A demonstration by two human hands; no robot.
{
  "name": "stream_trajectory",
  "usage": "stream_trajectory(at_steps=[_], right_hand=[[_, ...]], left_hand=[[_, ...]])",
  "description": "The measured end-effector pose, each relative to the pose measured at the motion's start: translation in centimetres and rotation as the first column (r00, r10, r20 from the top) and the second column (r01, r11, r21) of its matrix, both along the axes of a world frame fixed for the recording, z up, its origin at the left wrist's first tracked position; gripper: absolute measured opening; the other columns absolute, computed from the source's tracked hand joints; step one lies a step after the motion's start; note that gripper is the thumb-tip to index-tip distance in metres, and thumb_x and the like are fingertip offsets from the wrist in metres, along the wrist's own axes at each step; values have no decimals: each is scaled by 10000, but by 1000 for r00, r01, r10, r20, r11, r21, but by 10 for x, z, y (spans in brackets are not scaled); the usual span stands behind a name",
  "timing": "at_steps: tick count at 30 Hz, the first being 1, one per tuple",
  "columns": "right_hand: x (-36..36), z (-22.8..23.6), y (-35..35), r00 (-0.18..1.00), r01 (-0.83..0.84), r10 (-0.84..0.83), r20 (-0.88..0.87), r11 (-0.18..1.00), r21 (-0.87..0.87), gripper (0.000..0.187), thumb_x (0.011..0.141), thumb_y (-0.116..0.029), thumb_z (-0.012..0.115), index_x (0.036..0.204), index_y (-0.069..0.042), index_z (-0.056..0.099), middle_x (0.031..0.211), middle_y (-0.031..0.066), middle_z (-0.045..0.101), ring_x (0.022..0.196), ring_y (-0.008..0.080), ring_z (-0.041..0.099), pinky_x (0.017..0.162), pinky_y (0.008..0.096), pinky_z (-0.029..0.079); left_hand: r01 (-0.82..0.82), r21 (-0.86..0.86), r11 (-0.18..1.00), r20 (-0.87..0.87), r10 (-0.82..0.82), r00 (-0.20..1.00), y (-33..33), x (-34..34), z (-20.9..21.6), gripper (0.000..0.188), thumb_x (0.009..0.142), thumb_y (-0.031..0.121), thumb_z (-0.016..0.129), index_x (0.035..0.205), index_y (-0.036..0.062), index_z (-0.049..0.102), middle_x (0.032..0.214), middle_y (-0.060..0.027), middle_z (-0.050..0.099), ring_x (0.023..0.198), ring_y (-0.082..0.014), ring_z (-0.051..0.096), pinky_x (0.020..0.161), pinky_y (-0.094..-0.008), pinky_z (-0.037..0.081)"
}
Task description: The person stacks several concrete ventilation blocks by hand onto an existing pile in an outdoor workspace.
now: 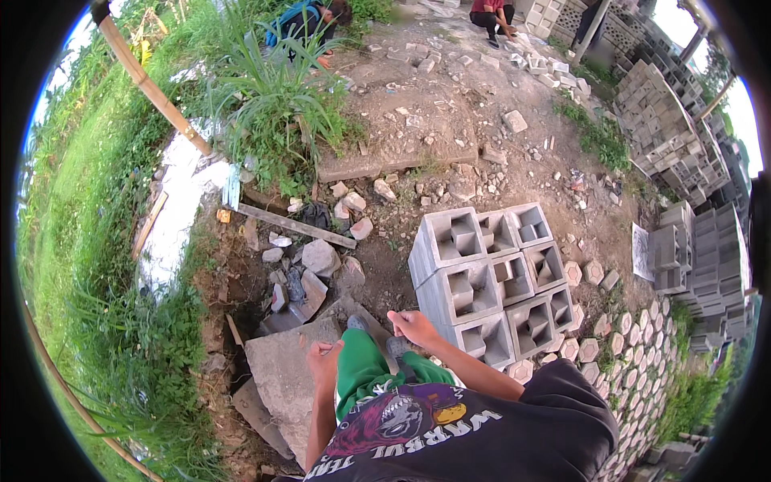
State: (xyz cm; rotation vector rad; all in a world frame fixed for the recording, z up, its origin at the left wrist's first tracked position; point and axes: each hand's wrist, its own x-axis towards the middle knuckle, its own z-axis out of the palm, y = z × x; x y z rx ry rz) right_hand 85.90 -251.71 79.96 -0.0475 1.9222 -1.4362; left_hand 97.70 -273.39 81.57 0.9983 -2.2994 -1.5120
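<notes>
My right hand (413,328) is loosely curled, thumb resting on the fingers, and holds nothing I can see. It hangs just left of a stack of grey hollow concrete blocks (438,301), apart from it. My left hand (324,358), also curled with nothing visible in it, is beside my left thigh in green trousers (358,366). Below that hand lies a broad, flat concrete slab (277,361). My feet stand between the slab and the block stack.
Broken stones (321,259) and a wooden plank (297,226) lie ahead on the left. Hexagonal pavers (634,345) cover ground on the right, with more stacked blocks (654,116) beyond. Two people (490,18) crouch far ahead. Tall grass (277,104) and a bamboo pole (148,84) stand left.
</notes>
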Motion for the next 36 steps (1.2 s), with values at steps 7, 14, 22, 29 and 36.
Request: stream_trajectory(at_steps=[7, 14, 22, 29, 36], right_hand=[[-71, -50, -60, 975, 214, -219, -47, 972, -100, 201, 850, -230, 638, 875, -36, 594, 695, 15, 606, 615, 85, 557, 582, 246, 448], [-176, 19, -134, 898, 332, -319, -304, 943, -10, 297, 762, -296, 745, 776, -54, 574, 695, -7, 583, 647, 73, 540, 563, 275, 433], [-243, 19, -136, 822, 518, -483, -301, 854, 45, 387, 726, -373, 769, 696, -26, 602, 631, 34, 602, 580, 103, 539, 532, 277, 431], [-328, -66, -106, 792, 557, -524, -314, 830, 20, 412, 801, -405, 691, 696, -16, 604, 582, 31, 553, 549, 99, 477, 512, 311, 404], [-413, -39, -74, 749, 597, -572, -335, 802, -33, 445, 899, -413, 550, 769, 12, 577, 596, 115, 527, 558, 166, 463, 539, 361, 398]], left_hand=[[183, 277, 943, 42, -202, 979, -75, -113, -31, 384, 764, 232, 740, 563, 38, 476, 552, 12, 500, 522, -50, 388, 452, -266, 300], [397, 250, 883, -15, -407, 913, -161, -273, 45, 500, 878, 343, 618, 505, 33, 498, 513, -17, 509, 499, -78, 471, 497, -256, 369], [518, 420, 745, -139, -512, 848, -183, -404, 22, 552, 960, 402, 452, 524, 63, 430, 588, -53, 539, 571, -134, 520, 579, -280, 433], [547, 705, 452, -30, -751, 659, -98, -485, -29, 187, 931, 200, 454, 893, 43, 547, 776, -59, 601, 689, -152, 599, 653, -286, 496], [943, 235, 235, -86, -961, 261, -58, -616, -19, 132, 807, 45, 645, 921, 19, 585, 823, -17, 612, 756, -76, 574, 703, -221, 461]])
